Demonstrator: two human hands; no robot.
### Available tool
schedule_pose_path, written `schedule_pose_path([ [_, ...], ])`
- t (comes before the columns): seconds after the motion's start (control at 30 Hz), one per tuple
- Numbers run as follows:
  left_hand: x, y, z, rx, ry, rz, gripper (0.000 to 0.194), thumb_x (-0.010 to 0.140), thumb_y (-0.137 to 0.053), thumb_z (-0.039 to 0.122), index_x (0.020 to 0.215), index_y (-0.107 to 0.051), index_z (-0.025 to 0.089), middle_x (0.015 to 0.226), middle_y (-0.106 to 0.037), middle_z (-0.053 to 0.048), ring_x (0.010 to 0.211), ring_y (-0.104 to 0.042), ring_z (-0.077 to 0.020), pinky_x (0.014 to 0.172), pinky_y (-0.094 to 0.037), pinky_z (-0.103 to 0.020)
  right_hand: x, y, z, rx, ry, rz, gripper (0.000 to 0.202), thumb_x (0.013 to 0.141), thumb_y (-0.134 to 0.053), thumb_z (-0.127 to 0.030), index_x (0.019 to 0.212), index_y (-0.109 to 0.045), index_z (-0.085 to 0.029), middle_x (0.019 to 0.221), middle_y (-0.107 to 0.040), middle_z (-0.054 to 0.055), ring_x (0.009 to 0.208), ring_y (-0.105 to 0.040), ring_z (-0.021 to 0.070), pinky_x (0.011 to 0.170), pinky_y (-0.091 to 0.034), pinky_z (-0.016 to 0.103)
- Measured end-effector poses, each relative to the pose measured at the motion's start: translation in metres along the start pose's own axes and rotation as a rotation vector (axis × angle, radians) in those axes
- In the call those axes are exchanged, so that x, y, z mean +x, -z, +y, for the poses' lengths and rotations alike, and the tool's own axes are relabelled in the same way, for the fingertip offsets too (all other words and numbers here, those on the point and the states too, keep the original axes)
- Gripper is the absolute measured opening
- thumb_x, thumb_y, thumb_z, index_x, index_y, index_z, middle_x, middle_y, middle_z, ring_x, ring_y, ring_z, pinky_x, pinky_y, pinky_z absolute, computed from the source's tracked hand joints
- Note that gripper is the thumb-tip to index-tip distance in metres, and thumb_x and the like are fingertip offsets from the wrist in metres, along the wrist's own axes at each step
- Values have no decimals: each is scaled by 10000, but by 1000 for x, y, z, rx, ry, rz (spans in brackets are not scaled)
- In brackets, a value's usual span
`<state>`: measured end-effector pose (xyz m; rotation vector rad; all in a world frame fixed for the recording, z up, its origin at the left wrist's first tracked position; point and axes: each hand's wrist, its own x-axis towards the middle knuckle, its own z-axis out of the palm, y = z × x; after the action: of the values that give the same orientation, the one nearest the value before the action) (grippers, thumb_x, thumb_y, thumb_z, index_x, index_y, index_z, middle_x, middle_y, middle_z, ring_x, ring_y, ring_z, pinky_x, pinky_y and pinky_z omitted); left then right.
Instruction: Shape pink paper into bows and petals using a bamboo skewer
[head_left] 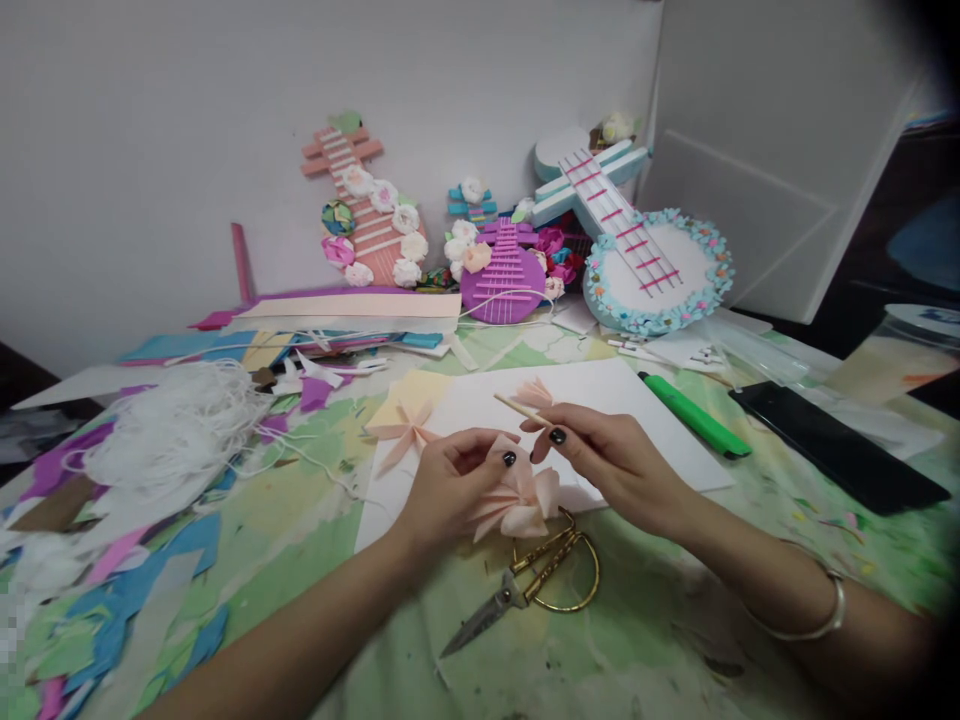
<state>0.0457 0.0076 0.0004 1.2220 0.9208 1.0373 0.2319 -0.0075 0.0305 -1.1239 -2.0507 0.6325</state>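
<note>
My left hand (461,480) is closed on a pale peach paper flower (525,505), its thumb and fingers pinching the petals. Some of those petals curl, while others lie straight and pointed. In my right hand (607,455) is a thin wooden stick (517,407), pinched between thumb and fingers above the flower. Beneath both hands lies a white paper sheet (465,400). On it, a peach star-shaped paper piece (409,430) rests at the left and a fanned peach piece (532,392) at the back. Gold-handled scissors (525,585) lie just below the flower.
A green marker (694,415) and a black phone (836,445) lie at the right. White string (176,430) and paper scraps (142,590) spread over the left side. Along the back wall stand decorated paper instruments (652,265) and stacked paper strips (345,308).
</note>
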Motion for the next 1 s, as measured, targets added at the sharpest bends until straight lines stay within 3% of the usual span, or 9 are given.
schedule_pose_path([
  [0.17,-3,-1,4,53,-12,-52,152,682,-711,255,759,-703,124,731,-647,-33,676,-564,-126,629,-434,-226,-5,5,5,-299,192,10,265,894,-418,-205,1046,-635,-203,889,-685,47,754,-592,125,670,-410,233],
  [0.3,-5,-5,8,106,-34,-75,145,692,-698,269,696,-691,124,660,-589,-16,632,-521,-115,589,-406,-217,-7,2,13,-405,293,44,303,848,-421,-129,1044,-642,-199,800,-676,51,742,-583,140,664,-423,252],
  [0.67,-6,-3,5,12,88,-57,186,636,-741,199,804,-711,124,763,-707,-55,653,-615,-141,603,-470,-235,-9,3,13,-422,309,-16,396,793,-435,-77,1117,-627,-199,758,-685,39,642,-581,115,587,-398,223],
  [1.0,-4,-1,5,40,76,-18,209,596,-772,205,776,-708,121,768,-721,-65,688,-657,-158,637,-522,-252,-8,3,14,-345,320,-61,491,806,-416,-51,1214,-580,-270,878,-704,31,744,-615,103,642,-440,212],
])
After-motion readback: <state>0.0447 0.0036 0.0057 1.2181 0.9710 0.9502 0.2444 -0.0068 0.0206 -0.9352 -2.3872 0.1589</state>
